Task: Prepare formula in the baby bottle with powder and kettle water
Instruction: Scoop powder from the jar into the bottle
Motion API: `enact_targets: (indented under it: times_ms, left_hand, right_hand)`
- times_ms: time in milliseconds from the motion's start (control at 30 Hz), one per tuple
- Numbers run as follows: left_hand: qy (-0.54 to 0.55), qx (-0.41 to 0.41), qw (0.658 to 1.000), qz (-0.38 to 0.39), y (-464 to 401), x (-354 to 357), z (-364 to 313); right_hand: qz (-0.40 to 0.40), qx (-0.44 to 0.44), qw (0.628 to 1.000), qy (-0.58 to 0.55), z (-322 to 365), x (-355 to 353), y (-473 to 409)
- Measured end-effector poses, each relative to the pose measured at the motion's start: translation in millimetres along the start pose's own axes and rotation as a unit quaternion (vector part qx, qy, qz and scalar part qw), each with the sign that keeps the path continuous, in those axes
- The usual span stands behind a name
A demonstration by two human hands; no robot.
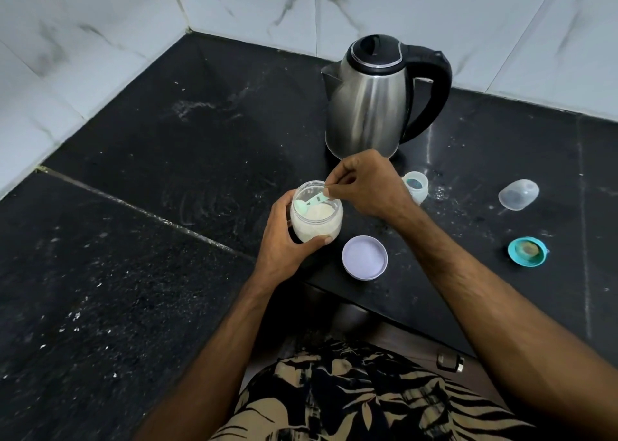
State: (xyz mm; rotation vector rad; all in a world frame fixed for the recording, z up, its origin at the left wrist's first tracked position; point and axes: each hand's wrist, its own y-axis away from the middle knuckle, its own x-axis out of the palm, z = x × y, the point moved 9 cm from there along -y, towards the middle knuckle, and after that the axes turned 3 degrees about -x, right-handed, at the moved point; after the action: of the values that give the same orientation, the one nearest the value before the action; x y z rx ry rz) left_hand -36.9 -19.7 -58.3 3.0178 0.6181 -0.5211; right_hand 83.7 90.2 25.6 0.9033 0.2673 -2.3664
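Observation:
A clear jar of white powder stands open on the black counter. My left hand grips its side. My right hand pinches the handle of a pale green scoop, whose bowl is inside the jar's mouth above the powder. The open baby bottle stands just behind my right hand, partly hidden by it. The steel kettle with a black handle stands behind, lid shut.
The jar's lilac lid lies upside down to the right of the jar. A clear bottle cap and a teal nipple ring lie farther right. Tiled walls meet in the corner behind. The counter edge runs near my waist.

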Motion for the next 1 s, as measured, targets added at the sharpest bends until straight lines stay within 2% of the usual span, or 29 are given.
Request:
enact_targets:
  times_ms: [233, 700, 833, 1000]
  left_hand:
    - [-0.001, 0.003, 1.0, 0.0, 0, -1, 0]
    - [-0.011, -0.001, 1.0, 0.001, -1, 0, 5]
    - [-0.005, 0.003, 1.0, 0.003, -1, 1, 3]
    - [-0.005, 0.004, 1.0, 0.004, 0, 0, 1]
  right_hand:
    - [-0.032, 0.0, 0.999, 0.019, -2, -8, -1]
    - [-0.043, 0.004, 0.999, 0.022, -6, -14, 1]
    - [-0.009, -0.015, 1.0, 0.014, 4, -5, 4]
    - [-0.028, -0.008, 0.999, 0.018, 0, -10, 3]
